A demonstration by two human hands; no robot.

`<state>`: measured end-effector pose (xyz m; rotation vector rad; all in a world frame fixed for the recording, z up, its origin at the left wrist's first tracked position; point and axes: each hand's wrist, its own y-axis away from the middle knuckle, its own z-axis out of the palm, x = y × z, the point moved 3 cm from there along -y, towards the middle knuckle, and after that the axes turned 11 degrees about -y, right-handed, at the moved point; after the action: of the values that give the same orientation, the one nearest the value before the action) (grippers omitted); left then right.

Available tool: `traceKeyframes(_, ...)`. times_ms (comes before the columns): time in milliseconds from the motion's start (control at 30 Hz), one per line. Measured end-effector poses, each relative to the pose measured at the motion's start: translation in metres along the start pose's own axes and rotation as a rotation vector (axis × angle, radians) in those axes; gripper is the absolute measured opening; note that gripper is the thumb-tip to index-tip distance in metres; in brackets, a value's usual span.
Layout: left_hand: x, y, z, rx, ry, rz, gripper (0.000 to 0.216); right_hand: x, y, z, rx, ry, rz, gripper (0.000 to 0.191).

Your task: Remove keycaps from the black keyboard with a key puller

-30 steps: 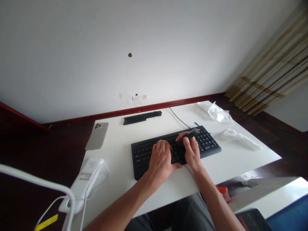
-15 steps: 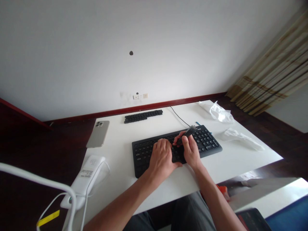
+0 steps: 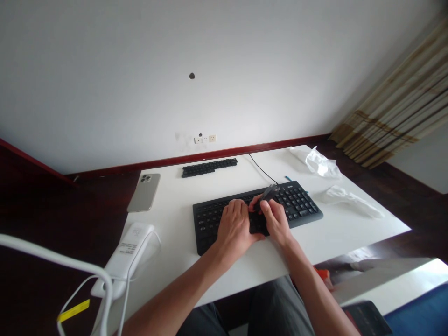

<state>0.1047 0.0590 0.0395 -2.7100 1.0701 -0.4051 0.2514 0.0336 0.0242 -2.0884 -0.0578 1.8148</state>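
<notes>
Keyboard (image 3: 297, 207) on surface (image 3: 336, 228): left hand (image 3: 235, 225) flat, open, on keys; right hand (image 3: 276, 220) pinched on thin dark tool (image 3: 266, 192) at upper rows. Loose keycap strip (image 3: 209, 167) lies behind; other keys look seated.

Phone (image 3: 143, 192), keycap strip (image 3: 209, 167), crumpled wrappers (image 3: 322, 163) (on white table (image 3: 175, 205))

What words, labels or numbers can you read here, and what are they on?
None is legible.
Label on the white device: printed lines, too blurred.
Keyboard keys: legends too small.
Yellow tag: no print visible.
Tool in the right hand: no marking visible.
</notes>
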Motion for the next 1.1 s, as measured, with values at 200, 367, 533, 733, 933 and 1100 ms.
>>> traceKeyframes(200,-0.002,0.0,0.001,0.001,0.012,0.002,0.061,-0.005,0.004,0.002,-0.065,0.04,-0.047,0.044)
traceKeyframes(367,-0.011,-0.004,0.001,-0.017,0.022,0.021,0.031,-0.01,0.007,0.004,-0.058,0.043,-0.115,0.044)
traceKeyframes(533,-0.015,-0.005,0.007,0.007,0.034,0.034,0.025,-0.01,0.011,0.003,0.004,0.098,-0.14,0.039)
traceKeyframes(733,-0.018,-0.004,0.016,-0.008,-0.032,0.143,0.049,-0.013,0.009,0.006,0.008,0.103,-0.164,0.036)
traceKeyframes(933,-0.021,-0.015,0.019,-0.127,0.018,0.326,0.049,-0.021,0.001,0.021,0.024,-0.024,-0.168,0.044)
traceKeyframes(1100,-0.022,-0.018,0.02,-0.145,0.023,0.349,0.052,-0.007,-0.002,0.036,0.118,-0.287,-0.04,0.054)
